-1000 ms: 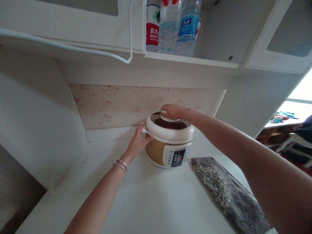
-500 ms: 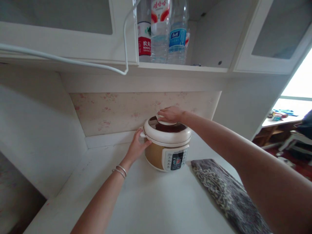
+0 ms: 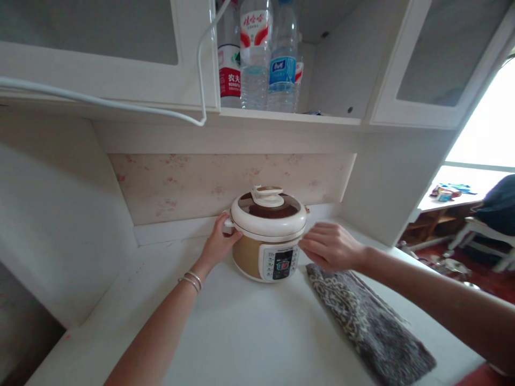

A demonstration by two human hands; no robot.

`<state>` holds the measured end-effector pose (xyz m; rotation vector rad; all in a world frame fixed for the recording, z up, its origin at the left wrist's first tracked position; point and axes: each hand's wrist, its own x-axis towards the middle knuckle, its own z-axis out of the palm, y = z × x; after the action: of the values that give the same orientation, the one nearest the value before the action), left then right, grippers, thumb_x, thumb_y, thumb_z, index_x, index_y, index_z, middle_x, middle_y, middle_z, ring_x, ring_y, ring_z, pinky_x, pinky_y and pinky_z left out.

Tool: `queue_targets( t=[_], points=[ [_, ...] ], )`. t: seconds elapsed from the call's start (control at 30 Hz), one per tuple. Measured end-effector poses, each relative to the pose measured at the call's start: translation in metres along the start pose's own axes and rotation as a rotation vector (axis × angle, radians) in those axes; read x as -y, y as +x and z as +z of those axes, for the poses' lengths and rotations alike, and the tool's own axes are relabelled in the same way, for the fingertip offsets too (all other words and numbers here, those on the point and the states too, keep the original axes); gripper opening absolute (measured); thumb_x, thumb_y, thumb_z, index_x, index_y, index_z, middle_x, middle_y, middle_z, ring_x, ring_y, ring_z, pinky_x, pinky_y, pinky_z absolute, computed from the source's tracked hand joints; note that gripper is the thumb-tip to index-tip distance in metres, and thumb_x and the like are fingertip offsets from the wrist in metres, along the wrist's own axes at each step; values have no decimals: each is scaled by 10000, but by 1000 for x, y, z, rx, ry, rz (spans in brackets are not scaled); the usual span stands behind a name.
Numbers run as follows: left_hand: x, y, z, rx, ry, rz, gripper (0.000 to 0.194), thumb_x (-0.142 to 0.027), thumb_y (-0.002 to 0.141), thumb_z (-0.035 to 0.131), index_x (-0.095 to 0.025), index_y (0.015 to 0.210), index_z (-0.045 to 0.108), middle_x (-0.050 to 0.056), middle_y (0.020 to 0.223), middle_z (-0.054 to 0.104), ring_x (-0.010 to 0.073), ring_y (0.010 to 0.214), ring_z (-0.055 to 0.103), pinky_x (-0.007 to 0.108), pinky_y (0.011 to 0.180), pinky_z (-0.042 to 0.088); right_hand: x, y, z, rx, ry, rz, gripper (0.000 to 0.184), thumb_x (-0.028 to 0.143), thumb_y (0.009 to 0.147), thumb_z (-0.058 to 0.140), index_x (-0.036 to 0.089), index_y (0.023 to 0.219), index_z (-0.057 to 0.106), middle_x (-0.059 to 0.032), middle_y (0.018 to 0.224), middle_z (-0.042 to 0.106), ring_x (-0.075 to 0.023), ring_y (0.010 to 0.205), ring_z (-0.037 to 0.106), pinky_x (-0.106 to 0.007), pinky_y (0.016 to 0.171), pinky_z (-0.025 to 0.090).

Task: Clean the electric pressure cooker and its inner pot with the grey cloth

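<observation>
A white and tan electric pressure cooker (image 3: 246,254) stands upright on the white counter, with its control panel (image 3: 280,264) facing me. Its lid (image 3: 269,225) is on, and the lid's top handle (image 3: 267,196) is uncovered. At the cooker's left side, my left hand (image 3: 221,236) is closed round the side handle, fingers behind and thumb in front. My right hand (image 3: 332,246) is beside the cooker's right edge, above the cloth. Its fingers are curled together with nothing visible in them; whether they touch the cooker I cannot tell.
A folded grey-brown patterned cloth (image 3: 366,321) lies on the counter (image 3: 249,332) at the right. Overhead, an open cabinet shelf holds several plastic bottles (image 3: 255,59). A white cable (image 3: 120,104) hangs before the cabinet. At far right are a desk (image 3: 454,199) and chair.
My right hand has left the lid's top handle and moved down to the cooker's right side, its fingers now curled. My left hand keeps its hold. The view has shifted slightly.
</observation>
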<state>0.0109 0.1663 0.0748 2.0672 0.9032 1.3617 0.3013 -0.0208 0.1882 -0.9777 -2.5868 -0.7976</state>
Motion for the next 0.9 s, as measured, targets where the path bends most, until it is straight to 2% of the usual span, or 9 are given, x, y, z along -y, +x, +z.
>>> queue_targets(
  t=[0.07,0.13,0.2,0.33,0.47,0.57,0.67,0.83,0.9],
  points=[
    [1,0,1,3,10,2,727,-500,819,653,-236,1427,355,120,1564,273,266,1389,360,355,963,481,25,-51,10,182,160,104,234,270,952,453,197,1035,660,-73,855,695,-180,783,619,-336,719,475],
    [1,1,1,11,19,-4,732,-508,820,646,-241,1432,346,116,1568,262,267,1368,387,345,920,503,45,-103,27,320,259,290,344,397,934,502,254,1224,619,-102,1186,666,-244,1084,613,-418,913,481],
    [0,1,2,16,31,-5,738,-514,823,637,-242,1439,334,113,1569,257,266,1351,405,337,895,513,59,-152,49,434,291,497,586,545,884,535,322,1421,461,-87,1472,462,-325,1350,422,-533,1069,378],
    [-2,-1,2,15,64,-2,735,-522,839,612,-239,1450,318,117,1569,251,264,1320,436,340,911,502,72,-212,93,486,292,862,771,643,860,485,296,1519,286,-62,1572,264,-342,1444,231,-580,1160,230],
    [-5,-4,1,31,96,-29,748,-531,849,591,-246,1471,290,129,1579,231,241,1143,574,379,921,498,74,-218,115,365,280,1054,737,593,911,380,166,1509,323,-99,1529,357,-289,1421,312,-474,1175,269],
    [-8,-5,1,31,97,-36,748,-529,851,588,-243,1475,292,125,1581,226,244,1141,574,390,938,491,74,-211,115,306,301,1174,666,554,927,319,169,1464,403,-108,1455,478,-301,1349,438,-473,1112,368],
    [-9,-6,1,31,87,-40,745,-527,850,587,-247,1475,293,114,1581,228,259,1199,538,390,945,491,71,-204,108,174,360,1393,654,600,896,333,195,1382,500,-122,1321,604,-337,1223,561,-493,1007,449],
    [-7,-4,3,6,65,-39,752,-527,833,607,-241,1463,310,112,1576,241,279,1296,461,381,963,482,43,-186,88,-395,667,1760,729,710,769,476,148,1216,601,-114,1094,705,-316,1050,644,-417,906,509],
    [-6,-4,4,-5,46,-27,748,-519,828,618,-241,1456,322,115,1572,248,283,1317,440,394,990,465,24,-170,76,-615,757,1747,785,721,747,501,125,1253,565,-120,1069,706,-310,982,665,-401,824,540]
  ],
)
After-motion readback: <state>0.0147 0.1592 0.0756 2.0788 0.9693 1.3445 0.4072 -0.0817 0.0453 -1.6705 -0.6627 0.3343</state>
